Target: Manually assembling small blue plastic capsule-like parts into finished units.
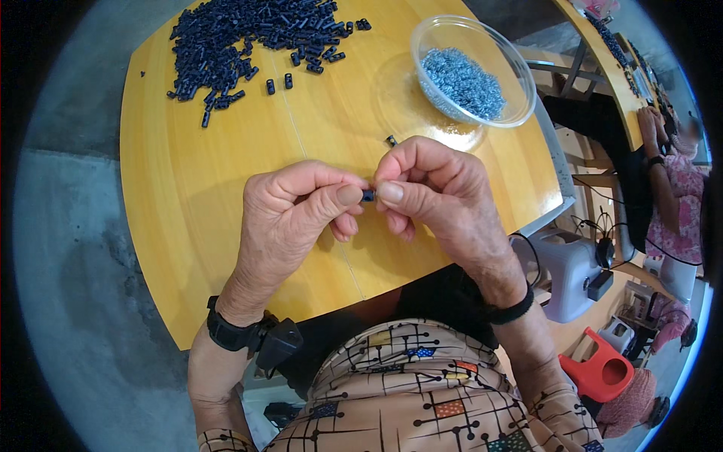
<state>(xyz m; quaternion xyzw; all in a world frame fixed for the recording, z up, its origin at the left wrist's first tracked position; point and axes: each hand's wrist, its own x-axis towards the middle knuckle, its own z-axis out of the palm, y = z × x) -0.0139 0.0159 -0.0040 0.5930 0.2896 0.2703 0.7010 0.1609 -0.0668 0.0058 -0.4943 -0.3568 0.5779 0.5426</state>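
Black piece [367,196], nearer us than the clear bowl [518,87] | our left hand [294,203]: thumb and forefinger pinching it | our right hand [446,188]: fingertips closed beside it, contents we cannot tell

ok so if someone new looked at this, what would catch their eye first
Probably the big heap of small black pieces spread over the far left of the yellow table. Next, the clear round bowl at the far right, holding shiny silvery bits. Then, in the middle, the left hand and right hand, fingertips brought together at one tiny black piece.
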